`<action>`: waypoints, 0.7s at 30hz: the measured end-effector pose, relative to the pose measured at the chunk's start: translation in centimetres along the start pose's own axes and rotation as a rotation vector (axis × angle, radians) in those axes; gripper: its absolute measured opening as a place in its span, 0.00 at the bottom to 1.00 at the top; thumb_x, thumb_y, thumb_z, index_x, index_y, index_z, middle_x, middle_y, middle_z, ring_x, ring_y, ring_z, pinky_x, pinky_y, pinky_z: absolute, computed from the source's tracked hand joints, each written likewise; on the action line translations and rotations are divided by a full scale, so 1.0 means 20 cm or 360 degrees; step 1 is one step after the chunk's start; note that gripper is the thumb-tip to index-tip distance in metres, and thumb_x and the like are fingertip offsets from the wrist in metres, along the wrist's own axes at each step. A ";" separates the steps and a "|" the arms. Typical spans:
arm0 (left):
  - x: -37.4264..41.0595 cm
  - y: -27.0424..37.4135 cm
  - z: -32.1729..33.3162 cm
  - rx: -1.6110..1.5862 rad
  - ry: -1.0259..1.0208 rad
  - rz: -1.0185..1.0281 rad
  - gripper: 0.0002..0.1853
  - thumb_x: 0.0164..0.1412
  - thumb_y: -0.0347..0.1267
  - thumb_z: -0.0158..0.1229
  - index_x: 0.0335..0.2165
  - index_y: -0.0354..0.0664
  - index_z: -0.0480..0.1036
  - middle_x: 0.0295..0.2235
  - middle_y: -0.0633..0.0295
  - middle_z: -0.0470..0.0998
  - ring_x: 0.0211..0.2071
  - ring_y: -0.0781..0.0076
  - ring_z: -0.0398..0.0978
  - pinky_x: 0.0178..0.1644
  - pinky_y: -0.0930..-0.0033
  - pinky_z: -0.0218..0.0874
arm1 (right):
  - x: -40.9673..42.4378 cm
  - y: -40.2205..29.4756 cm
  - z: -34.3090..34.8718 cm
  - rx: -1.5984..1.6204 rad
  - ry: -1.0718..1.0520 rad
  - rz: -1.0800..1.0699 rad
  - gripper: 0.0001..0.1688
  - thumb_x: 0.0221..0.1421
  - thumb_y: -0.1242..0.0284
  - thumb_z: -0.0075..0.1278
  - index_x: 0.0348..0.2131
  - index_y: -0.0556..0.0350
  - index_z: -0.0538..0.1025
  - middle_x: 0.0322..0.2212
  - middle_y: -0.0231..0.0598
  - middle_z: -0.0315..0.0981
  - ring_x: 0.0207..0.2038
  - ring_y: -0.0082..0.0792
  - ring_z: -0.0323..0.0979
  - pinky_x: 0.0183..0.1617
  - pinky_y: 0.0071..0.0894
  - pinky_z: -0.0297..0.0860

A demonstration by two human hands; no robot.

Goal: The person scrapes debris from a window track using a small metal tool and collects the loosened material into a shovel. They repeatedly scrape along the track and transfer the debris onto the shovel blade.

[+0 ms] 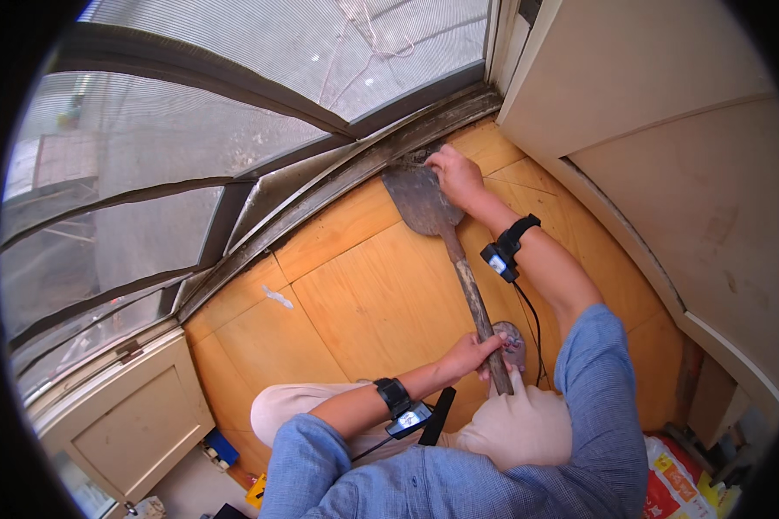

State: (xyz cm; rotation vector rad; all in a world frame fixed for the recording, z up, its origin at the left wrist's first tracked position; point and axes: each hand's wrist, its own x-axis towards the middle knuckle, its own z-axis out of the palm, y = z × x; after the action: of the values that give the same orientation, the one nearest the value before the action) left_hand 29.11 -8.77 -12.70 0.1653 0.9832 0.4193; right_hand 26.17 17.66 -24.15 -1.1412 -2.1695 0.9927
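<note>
A shovel with a dark flat metal blade point(422, 201) and a worn wooden handle lies across the view before me, its blade up by the window sill. My left hand point(480, 357) is wrapped around the lower handle, near my knee. At the blade's far right edge is my right hand point(456, 174), with its fingers bent down by the edge; whether they pinch the blade or something on it cannot be told. Dark dirt or debris point(422, 154) lies between the blade's tip and the sill. Both wrists wear black straps with small devices.
A weathered window frame point(337, 188) with screens runs along the upper left. A cream cabinet door point(655, 130) stands at right, another point(136, 422) at lower left. A whitish scrap point(277, 297) lies on the wood-look floor point(363, 292). Colourful plastic bags point(675, 480) are at lower right.
</note>
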 end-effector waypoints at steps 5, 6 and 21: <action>0.02 -0.04 -0.02 -0.0013 0.0000 0.0008 0.26 0.64 0.51 0.45 0.30 0.38 0.74 0.26 0.59 0.81 0.13 0.80 0.68 0.19 0.81 0.60 | -0.01 -0.06 0.00 -0.0036 0.0077 0.0041 0.07 0.54 0.74 0.46 0.31 0.48 0.77 0.31 0.41 0.69 0.33 0.50 0.72 0.35 0.46 0.69; 0.02 -0.03 -0.02 -0.0004 -0.0011 0.0021 0.26 0.64 0.51 0.45 0.30 0.38 0.74 0.26 0.59 0.81 0.13 0.80 0.68 0.19 0.81 0.60 | -0.01 -0.04 0.00 -0.0046 0.0070 0.0062 0.08 0.54 0.74 0.46 0.32 0.48 0.77 0.31 0.42 0.69 0.33 0.50 0.72 0.35 0.46 0.69; 0.02 -0.01 -0.04 -0.0119 0.0043 0.0012 0.22 0.65 0.48 0.46 0.30 0.39 0.69 0.27 0.56 0.81 0.13 0.78 0.68 0.19 0.81 0.60 | 0.01 0.22 -0.06 0.0363 0.0495 0.0595 0.08 0.50 0.77 0.51 0.34 0.56 0.77 0.28 0.47 0.73 0.32 0.47 0.72 0.38 0.39 0.69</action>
State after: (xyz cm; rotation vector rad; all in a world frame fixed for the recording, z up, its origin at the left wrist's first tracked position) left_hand 28.73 -8.78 -13.59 0.0959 0.9918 0.4657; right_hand 29.08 20.07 -26.80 -1.5056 -1.5900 1.0979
